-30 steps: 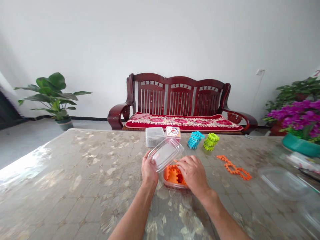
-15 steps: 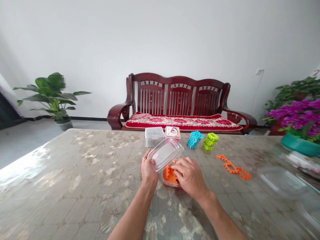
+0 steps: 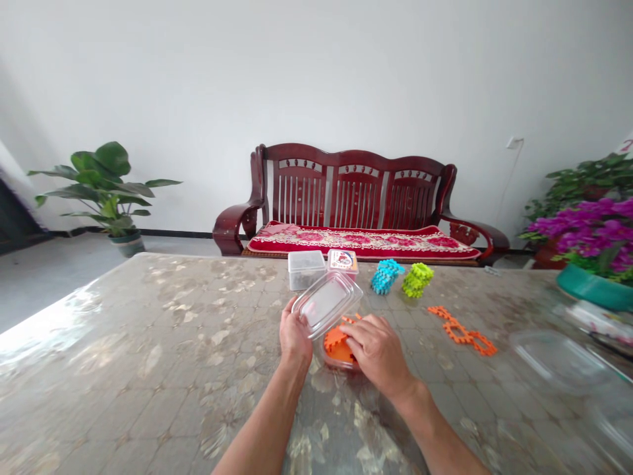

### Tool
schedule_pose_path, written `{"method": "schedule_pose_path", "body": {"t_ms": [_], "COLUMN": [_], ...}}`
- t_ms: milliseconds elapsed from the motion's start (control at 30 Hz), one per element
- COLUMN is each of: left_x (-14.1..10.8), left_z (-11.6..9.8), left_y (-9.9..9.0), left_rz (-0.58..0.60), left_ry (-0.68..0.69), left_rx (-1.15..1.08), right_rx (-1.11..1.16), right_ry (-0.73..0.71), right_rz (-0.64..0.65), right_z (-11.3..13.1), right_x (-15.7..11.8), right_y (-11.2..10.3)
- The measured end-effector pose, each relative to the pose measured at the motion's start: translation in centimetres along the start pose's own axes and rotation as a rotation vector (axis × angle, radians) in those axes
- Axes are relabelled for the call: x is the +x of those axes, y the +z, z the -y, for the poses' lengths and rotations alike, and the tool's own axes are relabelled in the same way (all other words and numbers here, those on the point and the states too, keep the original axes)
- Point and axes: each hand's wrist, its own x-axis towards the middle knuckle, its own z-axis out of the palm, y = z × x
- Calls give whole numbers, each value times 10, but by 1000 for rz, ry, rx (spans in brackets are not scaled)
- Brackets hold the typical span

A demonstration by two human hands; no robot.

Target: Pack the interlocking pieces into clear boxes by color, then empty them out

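My left hand [image 3: 295, 335] grips a clear plastic lid [image 3: 329, 303] by its lower left edge and holds it tilted above the table. Below and behind the lid sits a clear plastic container [image 3: 341, 364] with orange toothed pieces inside. My right hand [image 3: 376, 348] is over the right side of that container, its fingers closed on an orange toothed piece [image 3: 335, 339]. The fingertips are partly hidden behind the hand. Linked orange toothed pieces [image 3: 459, 334] lie flat on the table to the right.
At the table's [image 3: 148, 330] back stand a clear lidded box [image 3: 305, 270] and a box with a printed label [image 3: 342, 262]. Blue [image 3: 386, 277] and green [image 3: 417, 280] toothed-piece bundles stand beside them. Another clear plastic lid or tray [image 3: 558, 359] lies at right, near a teal flower pot [image 3: 593, 287].
The orange piece under my right fingers has shifted and now lies flatter across the container's opening. My left hand and the lid have barely moved.
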Motion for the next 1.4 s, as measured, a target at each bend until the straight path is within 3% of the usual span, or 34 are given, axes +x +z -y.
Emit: {"method": "schedule_pose_path", "body": {"t_ms": [100,433,667,1100,1233,1400], "left_x": [0,-1,0,2,2,2], "left_z": [0,0,-1,1,1,0], "left_y": [-1,-1,-2,-5,-7,-6], "left_rz": [5,12,20,37,49,50], "left_ry": [0,-8,-5,-12,-11,-24], "left_rx": [1,6,1,1,-14,-12], "right_rx": [7,-24,11,3,82,99], "right_ry": [37,19,24,122,160,268], "right_rz": [-75,7,-116,9,-48,-182], "right_z": [-4,5,6,9,6,-18], "right_x": [-5,-4,-3,-4,-5,-8], "right_y": [4,6,10,6,2,-3]}}
